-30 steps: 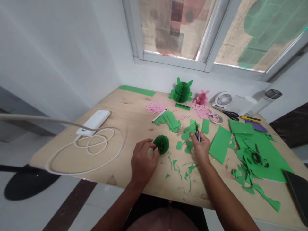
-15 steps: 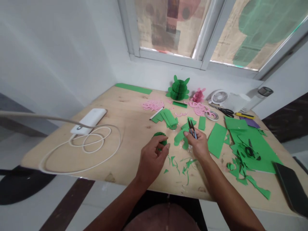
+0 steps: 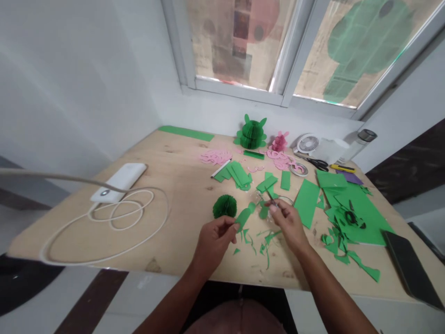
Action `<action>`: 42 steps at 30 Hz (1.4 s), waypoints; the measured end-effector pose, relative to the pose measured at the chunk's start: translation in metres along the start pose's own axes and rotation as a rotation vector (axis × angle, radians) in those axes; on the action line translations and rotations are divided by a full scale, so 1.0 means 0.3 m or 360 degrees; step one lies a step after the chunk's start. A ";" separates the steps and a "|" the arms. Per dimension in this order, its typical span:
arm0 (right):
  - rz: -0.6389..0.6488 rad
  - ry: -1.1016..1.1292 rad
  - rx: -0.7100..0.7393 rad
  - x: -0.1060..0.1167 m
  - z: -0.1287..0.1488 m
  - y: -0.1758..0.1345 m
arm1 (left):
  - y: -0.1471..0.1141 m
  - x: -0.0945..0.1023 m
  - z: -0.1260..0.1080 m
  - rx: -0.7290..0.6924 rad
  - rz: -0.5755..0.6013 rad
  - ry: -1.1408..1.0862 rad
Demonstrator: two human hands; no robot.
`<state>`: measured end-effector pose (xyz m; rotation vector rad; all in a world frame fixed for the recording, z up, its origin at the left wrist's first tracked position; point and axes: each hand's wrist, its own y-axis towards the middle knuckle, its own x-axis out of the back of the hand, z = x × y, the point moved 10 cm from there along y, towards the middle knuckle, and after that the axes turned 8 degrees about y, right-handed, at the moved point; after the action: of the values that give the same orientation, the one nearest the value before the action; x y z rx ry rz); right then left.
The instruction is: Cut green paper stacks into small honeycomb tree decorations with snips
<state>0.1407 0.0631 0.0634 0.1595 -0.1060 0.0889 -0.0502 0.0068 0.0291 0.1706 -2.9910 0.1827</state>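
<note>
My left hand [image 3: 217,236] pinches one end of a green paper cut-out [image 3: 245,214] with a rounded outline. Just beyond the fingers, a round pleated green paper ball [image 3: 224,206] rests on the table. In my right hand [image 3: 287,222] is a pair of small pliers [image 3: 271,198], its slim dark jaws pointing away to the left; most of the handles are hidden by the fingers. Between the hands lies another green cut-out piece [image 3: 263,212]. Thin wire [image 3: 287,200] curves on the wood beside the right hand.
Green scraps [image 3: 266,241] lie in front. Behind stand a green pleated paper figure [image 3: 253,134] and a pink one [image 3: 279,142]. Black scissors [image 3: 318,163], a tape roll [image 3: 299,170], and a fan [image 3: 308,144] are at back right. A white power bank [image 3: 118,183] with coiled cable lies left.
My left hand has let go of the pleated green ball and taken hold of the green cut-out. The pliers in my right hand have turned, jaws now leaning left. The view has shifted slightly.
</note>
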 end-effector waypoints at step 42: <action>0.0184 0.0269 -0.0202 -0.279 -0.074 -0.184 | -0.103 0.034 0.106 0.0199 0.0073 -0.0309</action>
<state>0.0652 0.0057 0.0236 0.0185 0.0481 0.2101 -0.0607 -0.0288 0.0027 0.1404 -3.1793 0.3793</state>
